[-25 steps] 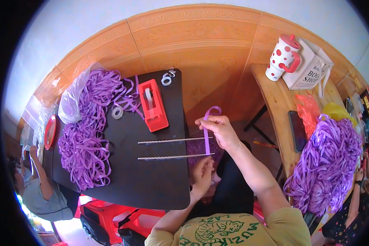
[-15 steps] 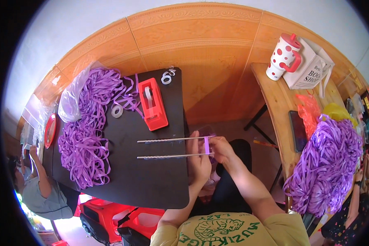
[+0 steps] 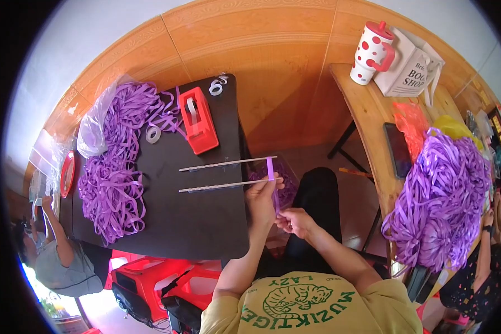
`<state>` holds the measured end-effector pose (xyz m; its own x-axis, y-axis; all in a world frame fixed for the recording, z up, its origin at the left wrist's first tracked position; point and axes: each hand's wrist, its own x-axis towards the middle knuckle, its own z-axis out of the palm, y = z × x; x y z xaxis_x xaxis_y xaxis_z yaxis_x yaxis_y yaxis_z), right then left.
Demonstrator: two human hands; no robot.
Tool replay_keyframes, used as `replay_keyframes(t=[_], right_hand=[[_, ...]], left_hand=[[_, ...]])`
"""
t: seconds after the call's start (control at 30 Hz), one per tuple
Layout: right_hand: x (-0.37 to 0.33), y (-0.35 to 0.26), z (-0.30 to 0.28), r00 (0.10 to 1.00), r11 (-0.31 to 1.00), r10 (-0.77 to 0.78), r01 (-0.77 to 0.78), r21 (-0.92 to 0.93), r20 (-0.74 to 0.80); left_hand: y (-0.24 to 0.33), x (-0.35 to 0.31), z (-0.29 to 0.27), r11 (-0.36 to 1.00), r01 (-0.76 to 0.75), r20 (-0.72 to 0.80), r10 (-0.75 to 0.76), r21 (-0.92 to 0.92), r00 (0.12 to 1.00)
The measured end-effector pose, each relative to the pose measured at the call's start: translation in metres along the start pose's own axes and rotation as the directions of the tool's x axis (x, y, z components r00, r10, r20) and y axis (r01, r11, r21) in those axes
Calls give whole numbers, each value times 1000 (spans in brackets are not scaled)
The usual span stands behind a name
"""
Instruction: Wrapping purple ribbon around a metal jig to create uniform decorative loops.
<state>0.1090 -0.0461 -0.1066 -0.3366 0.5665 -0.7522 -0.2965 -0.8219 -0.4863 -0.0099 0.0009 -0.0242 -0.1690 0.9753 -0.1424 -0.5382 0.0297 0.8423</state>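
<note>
Two thin metal rods (image 3: 222,185) lie parallel across the edge of the black table, their ends jutting past it. A purple ribbon (image 3: 270,168) spans the two free ends and hangs down from the nearer one. At that nearer rod end, my left hand (image 3: 260,200) pinches the ribbon, thumb and fingers closed against it. Lower and to the right, my right hand (image 3: 296,221) is closed on the hanging tail of the same ribbon. Below the rods, a clear container (image 3: 289,183) of purple ribbon pieces is partly hidden by my hands.
On the black table (image 3: 189,222) lie a heap of purple ribbon (image 3: 114,189), a red tape dispenser (image 3: 199,119) and tape rolls (image 3: 153,134). The wooden table (image 3: 348,89) at right bears a spotted tumbler (image 3: 371,54), a paper bag, a phone and another ribbon pile (image 3: 434,206). Red stools stand nearby.
My right hand has moved down and toward me from the rod ends, drawing out a ribbon tail. My left hand has shifted up to the nearer rod's end. The whole view has tilted slightly.
</note>
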Motion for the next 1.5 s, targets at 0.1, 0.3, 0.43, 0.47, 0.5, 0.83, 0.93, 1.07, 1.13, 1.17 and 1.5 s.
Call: replay_keyframes(t=[0.1, 0.3, 0.43, 0.47, 0.5, 0.83, 0.93, 1.07, 1.13, 1.17, 1.5], right_hand=[[-16, 20, 1, 923, 930, -367, 362, -60, -117], [-43, 1, 23, 269, 103, -947, 773, -626, 177], [-35, 0, 26, 260, -59, -908, 696, -715, 329], [-31, 2, 24, 256, -63, -908, 698, -713, 332], [-28, 6, 22, 275, -24, -906, 725, -688, 321], [-57, 37, 21, 518, 403, -809, 832, -381, 277], [-54, 43, 17, 525, 419, -797, 837, -350, 300], [-56, 48, 17, 508, 454, -788, 861, -229, 348], [-56, 49, 16, 550, 498, -754, 835, -234, 358], [-57, 48, 17, 551, 498, -750, 834, -237, 364], [-74, -52, 29, -236, -566, -822, 452, -690, 519]], left_hand=[[0, -2, -3, 999, 20, 34, -19, -29, 999], [4, -8, -2, 995, 42, 38, -38, -88, 999], [8, -13, 0, 999, 23, 34, -22, -48, 999], [7, -14, 1, 998, 30, 38, -29, -49, 999], [7, -14, 1, 998, 38, 41, -36, -50, 999], [8, -31, -16, 987, 146, 80, -140, -64, 987], [11, -41, -17, 986, 165, 128, -167, 25, 978], [14, -54, -22, 959, 178, 159, -215, 219, 964], [18, -57, -21, 957, 167, 163, -209, 238, 964], [21, -58, -20, 950, 175, 143, -218, 260, 965], [22, -66, -22, 956, 136, 129, -174, 259, 976]])
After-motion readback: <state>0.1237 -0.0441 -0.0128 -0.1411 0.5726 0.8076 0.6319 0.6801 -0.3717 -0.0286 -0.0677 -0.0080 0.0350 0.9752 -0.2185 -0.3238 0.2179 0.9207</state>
